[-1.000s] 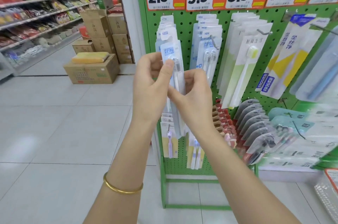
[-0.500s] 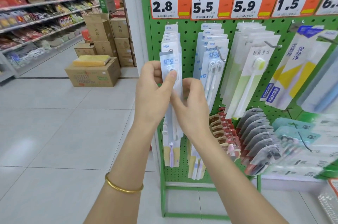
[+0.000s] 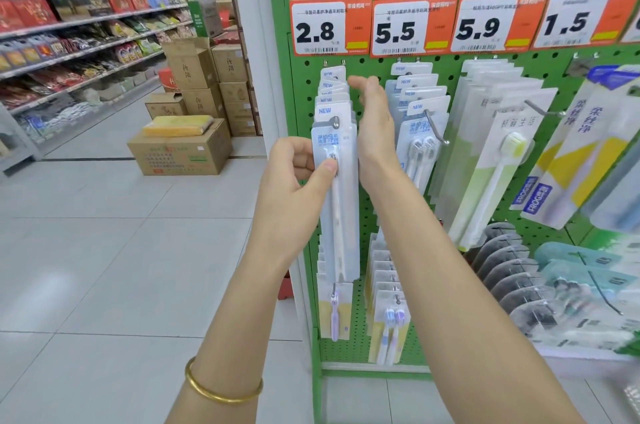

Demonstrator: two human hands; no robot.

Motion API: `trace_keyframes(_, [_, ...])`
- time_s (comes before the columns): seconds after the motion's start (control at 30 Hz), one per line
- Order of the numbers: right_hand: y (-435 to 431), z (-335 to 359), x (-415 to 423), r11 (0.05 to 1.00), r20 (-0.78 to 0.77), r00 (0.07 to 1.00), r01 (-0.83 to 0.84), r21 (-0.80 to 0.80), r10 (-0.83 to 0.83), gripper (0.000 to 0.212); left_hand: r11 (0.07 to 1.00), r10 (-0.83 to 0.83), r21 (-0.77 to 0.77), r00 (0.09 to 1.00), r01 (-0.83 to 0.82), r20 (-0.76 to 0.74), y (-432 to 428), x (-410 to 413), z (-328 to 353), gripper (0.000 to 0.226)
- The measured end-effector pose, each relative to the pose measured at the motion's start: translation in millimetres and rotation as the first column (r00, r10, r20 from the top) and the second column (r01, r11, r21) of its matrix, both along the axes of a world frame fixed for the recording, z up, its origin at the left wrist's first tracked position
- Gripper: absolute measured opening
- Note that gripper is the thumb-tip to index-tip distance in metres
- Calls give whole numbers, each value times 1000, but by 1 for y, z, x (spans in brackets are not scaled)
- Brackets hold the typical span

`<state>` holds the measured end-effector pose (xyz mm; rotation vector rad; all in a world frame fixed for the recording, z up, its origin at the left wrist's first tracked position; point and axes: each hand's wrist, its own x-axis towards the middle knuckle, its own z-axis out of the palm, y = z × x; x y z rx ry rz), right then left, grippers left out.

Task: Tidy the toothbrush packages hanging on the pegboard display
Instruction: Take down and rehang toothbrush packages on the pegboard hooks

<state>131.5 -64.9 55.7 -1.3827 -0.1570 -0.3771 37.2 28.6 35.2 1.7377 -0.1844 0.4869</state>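
Hanging upright at the left edge of the pegboard (image 3: 303,84), the front toothbrush package (image 3: 341,215) sat between the hands. The left hand (image 3: 294,188) pinched its upper part. The right hand (image 3: 375,125), fingers straight and holding nothing, reached farther along its right side.

Glossy plastic toothbrush package (image 3: 341,215), matt green pegboard (image 3: 303,94), glossy floor tiles (image 3: 104,250)

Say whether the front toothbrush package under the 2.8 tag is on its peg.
On: the peg tip pokes through the hole atop the front package; the left hand pinches it.
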Motion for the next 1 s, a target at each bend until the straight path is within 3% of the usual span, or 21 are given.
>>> trace_keyframes(0.4, [4, -5, 27, 999, -66, 998, -19, 35, 21, 40, 1000, -27, -5, 999, 27, -21, 7, 4, 2, 18])
trace_keyframes(0.6, [10, -10, 23, 1000, -2, 1000, 31, 2, -31, 65, 1000, -19, 1, 1000, 19, -4, 9, 3, 2, 16])
trace_keyframes(0.77, [4, -15, 10, 996, 124, 989, 84, -24, -81, 41, 1000, -17, 6, 1000, 17, 7, 10, 3, 1, 14])
trace_keyframes(1.0, [1, -36, -10, 982, 78, 995, 73, -173, -61, 45, 1000, -17, -17, 1000, 17, 12, 12, 1, 0, 18])
